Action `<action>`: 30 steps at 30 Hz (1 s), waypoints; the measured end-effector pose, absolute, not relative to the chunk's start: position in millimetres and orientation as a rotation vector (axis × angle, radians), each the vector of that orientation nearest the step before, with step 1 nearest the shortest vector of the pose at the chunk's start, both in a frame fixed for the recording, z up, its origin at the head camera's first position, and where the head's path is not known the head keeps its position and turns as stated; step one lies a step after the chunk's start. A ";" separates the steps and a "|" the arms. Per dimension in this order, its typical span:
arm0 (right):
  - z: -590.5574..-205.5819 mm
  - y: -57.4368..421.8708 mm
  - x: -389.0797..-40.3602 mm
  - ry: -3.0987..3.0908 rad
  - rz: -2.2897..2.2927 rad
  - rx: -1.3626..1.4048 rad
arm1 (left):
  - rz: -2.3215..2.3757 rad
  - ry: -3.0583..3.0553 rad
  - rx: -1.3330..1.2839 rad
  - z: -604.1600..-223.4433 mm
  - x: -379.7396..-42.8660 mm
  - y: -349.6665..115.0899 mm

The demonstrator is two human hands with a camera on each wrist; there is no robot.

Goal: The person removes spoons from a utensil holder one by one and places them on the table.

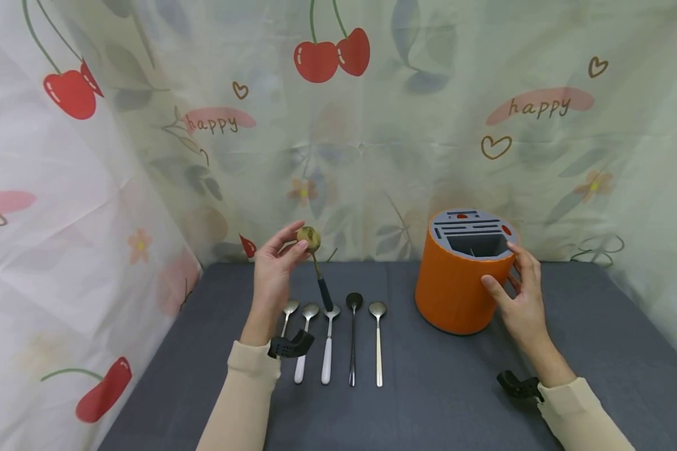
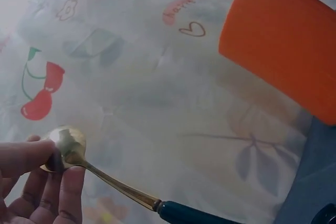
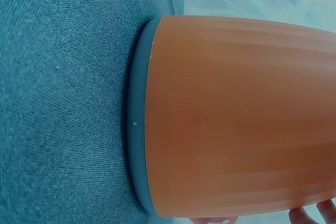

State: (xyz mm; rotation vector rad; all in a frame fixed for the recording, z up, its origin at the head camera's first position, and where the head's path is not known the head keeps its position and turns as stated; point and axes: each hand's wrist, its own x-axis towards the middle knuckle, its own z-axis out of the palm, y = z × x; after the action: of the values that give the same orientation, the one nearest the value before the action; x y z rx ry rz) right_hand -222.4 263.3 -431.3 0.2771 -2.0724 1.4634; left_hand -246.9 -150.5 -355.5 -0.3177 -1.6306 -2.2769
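My left hand [image 1: 274, 266] pinches a gold spoon [image 1: 309, 238] by its bowl, thumb on one face and fingers behind. The spoon's dark green handle [image 2: 194, 213] slants down to the right, above the row of spoons in the head view. My right hand [image 1: 521, 294] holds the upper right side of an orange cylindrical utensil holder [image 1: 457, 288], fingers at its rim and thumb on the front wall. A grey slotted top [image 1: 474, 228] with a large compartment covers the holder. In the right wrist view the holder's dark base ring [image 3: 137, 124] stands on the cloth.
Several spoons lie in a row on the dark grey tablecloth [image 1: 429, 388], bowls away from me. Among them are a black spoon [image 1: 353, 338], a cream-handled spoon [image 1: 378, 344] and a white-handled spoon [image 1: 327, 357]. A printed curtain [image 1: 361, 156] hangs behind the table.
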 end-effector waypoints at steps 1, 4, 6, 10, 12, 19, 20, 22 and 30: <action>-431.6 263.6 -222.4 -2.071 1.463 0.276 | -2.271 -1.645 -0.309 -355.5 -246.6 -153.1; -432.7 264.4 -222.6 -2.074 1.460 0.276 | -2.264 -1.671 -0.282 -357.1 -245.7 -160.2; -433.1 264.4 -222.7 -2.077 1.458 0.277 | -2.266 -1.677 -0.262 -358.9 -245.1 -164.5; -433.6 264.0 -222.7 -2.083 1.460 0.274 | -2.244 -1.697 -0.227 -362.8 -244.1 -173.9; -433.1 263.7 -222.5 -2.087 1.462 0.271 | -2.236 -1.705 -0.216 -363.5 -243.4 -178.9; -432.3 263.5 -222.8 -2.089 1.461 0.270 | -2.184 -1.806 -0.153 -368.4 -243.0 -202.7; -432.4 263.7 -223.0 -2.088 1.460 0.270 | -2.172 -1.832 -0.136 -369.9 -243.1 -206.6; -432.6 264.0 -223.3 -2.085 1.458 0.269 | -2.141 -1.895 -0.100 -373.5 -243.4 -214.7; -431.7 263.9 -223.4 -2.077 1.466 0.278 | -2.105 -2.091 -0.057 -388.4 -244.7 -240.9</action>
State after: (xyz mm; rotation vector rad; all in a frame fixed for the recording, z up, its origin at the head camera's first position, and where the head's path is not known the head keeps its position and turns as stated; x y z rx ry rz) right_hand -223.4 263.9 -431.7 0.2783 -2.0771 1.4665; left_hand -244.7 -240.9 -388.4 -0.0568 -2.0913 -2.1051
